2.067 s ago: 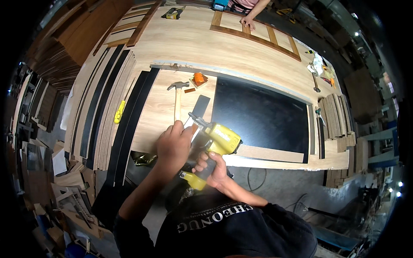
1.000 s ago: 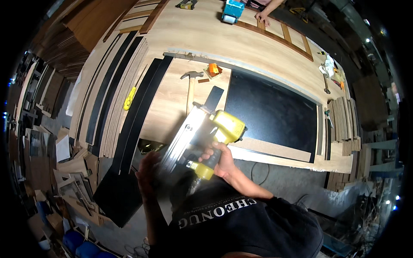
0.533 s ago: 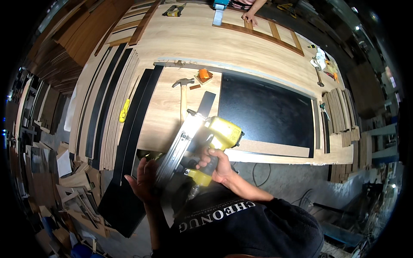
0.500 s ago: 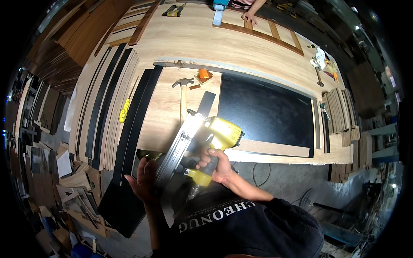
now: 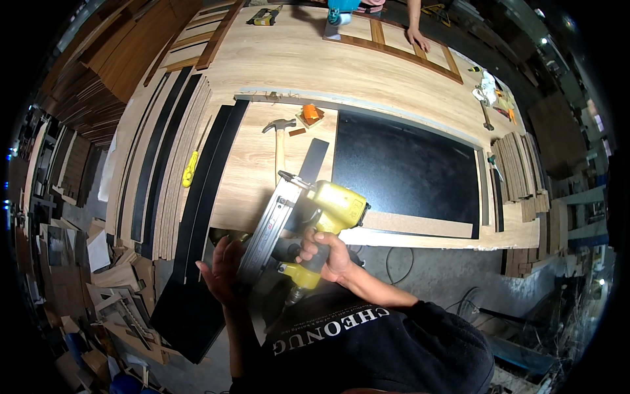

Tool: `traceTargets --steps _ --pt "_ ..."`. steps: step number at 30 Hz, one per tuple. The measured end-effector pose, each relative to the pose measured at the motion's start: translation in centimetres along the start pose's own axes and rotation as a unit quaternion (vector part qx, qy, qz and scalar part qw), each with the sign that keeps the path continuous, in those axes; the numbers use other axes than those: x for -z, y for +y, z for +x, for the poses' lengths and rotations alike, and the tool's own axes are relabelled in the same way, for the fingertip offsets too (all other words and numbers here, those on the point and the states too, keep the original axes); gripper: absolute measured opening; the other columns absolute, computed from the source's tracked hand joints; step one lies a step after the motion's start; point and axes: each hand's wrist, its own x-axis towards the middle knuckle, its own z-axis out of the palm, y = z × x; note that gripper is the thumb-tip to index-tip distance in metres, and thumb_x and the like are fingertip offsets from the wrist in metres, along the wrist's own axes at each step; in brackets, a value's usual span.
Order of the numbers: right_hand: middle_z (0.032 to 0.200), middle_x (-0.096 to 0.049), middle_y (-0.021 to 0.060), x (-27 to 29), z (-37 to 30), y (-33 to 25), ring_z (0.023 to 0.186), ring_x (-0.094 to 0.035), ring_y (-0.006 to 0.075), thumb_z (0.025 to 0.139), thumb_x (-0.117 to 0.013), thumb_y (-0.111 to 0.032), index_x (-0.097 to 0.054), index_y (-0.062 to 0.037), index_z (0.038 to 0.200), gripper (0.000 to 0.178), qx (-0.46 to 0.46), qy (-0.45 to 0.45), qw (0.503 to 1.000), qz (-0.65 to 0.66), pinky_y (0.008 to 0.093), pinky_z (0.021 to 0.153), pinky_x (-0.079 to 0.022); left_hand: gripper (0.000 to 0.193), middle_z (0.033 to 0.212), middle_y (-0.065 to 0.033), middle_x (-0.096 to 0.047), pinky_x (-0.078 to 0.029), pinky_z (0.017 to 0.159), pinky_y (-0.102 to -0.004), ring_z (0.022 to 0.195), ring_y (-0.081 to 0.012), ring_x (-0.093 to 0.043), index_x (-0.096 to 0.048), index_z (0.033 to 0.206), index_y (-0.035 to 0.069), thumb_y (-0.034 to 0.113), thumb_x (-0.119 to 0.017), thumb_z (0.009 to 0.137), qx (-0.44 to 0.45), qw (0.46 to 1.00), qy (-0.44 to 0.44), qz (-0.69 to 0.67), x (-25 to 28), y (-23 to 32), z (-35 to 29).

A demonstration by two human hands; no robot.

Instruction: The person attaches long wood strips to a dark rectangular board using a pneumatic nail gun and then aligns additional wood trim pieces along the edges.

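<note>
My right hand (image 5: 326, 254) is wrapped round the grip of a yellow pneumatic nail gun (image 5: 339, 203) with a long silver magazine. The gun is held tilted over the table's near edge, its nose toward the far left. Beside the lower end of the magazine is my left hand (image 5: 224, 270), fingers apart and raised; whether its palm touches the magazine is hidden. Beyond the gun, a claw hammer (image 5: 280, 143) lies on the table next to a small tray with an orange item (image 5: 310, 113). A dark strip (image 5: 316, 157) lies partly behind the gun, left of a large black panel (image 5: 403, 167).
Long black boards (image 5: 202, 177) and a yellow-handled screwdriver (image 5: 189, 172) lie on the left. Stacked wooden strips (image 5: 515, 167) stand at right. Across the table, another person's hand (image 5: 418, 41) rests on a wooden frame (image 5: 387, 47), near a blue power tool (image 5: 341, 11). A cable lies on the floor.
The nail gun has shifted slightly, its nose a little to the left. Across the table, the other person's hand has moved right along the frame, and the blue tool has moved slightly too.
</note>
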Motion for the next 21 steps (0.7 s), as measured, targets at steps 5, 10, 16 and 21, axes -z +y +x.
traceTargets --steps 5,10,16,21 --pt "0.069 -0.048 -0.0013 -0.3 0.0 0.1 0.069 -0.050 0.0160 0.083 -0.056 -0.026 -0.049 -0.0131 0.081 0.015 -0.003 0.017 1.000 -0.006 0.0368 0.077 -0.048 0.075 0.124 -0.0190 -0.056 -0.044 0.094 -0.0439 0.111 -0.0300 -0.055 -0.041 0.135 0.000 0.061 -0.019 0.096 -0.006 1.000 -0.003 0.026 -1.0 0.3 -0.3" --pt "0.069 -0.048 -0.0013 0.4 0.0 0.3 0.069 -0.051 0.0164 0.082 -0.057 -0.027 -0.050 -0.0130 0.082 0.015 0.005 0.014 1.000 0.013 0.0371 0.077 -0.048 0.068 0.122 -0.0174 -0.055 -0.045 0.093 -0.0435 0.111 -0.0280 -0.055 -0.040 0.135 0.000 0.053 -0.018 0.099 0.002 0.991 0.072 0.116 -2.3 0.8 -1.2" --pt "0.069 -0.049 -0.0008 1.0 -0.1 0.4 0.068 -0.052 0.0171 0.082 -0.058 -0.027 -0.051 -0.0124 0.082 0.016 0.008 0.029 0.999 0.030 0.0377 0.076 -0.049 0.060 0.121 -0.0168 -0.054 -0.042 0.095 -0.0428 0.110 -0.0277 -0.055 -0.040 0.134 0.000 0.045 -0.018 0.101 0.012 0.980 0.062 0.188 -1.6 1.4 -2.4" --pt "0.069 -0.049 -0.0005 1.3 0.0 0.6 0.068 -0.052 0.0171 0.082 -0.057 -0.027 -0.051 -0.0120 0.082 0.016 0.010 0.016 0.999 0.031 0.0379 0.077 -0.049 0.058 0.122 -0.0156 -0.054 -0.042 0.095 -0.0430 0.109 -0.0281 -0.055 -0.041 0.133 0.003 0.046 -0.019 0.101 0.024 0.987 0.024 0.158 -0.8 1.5 -2.6"
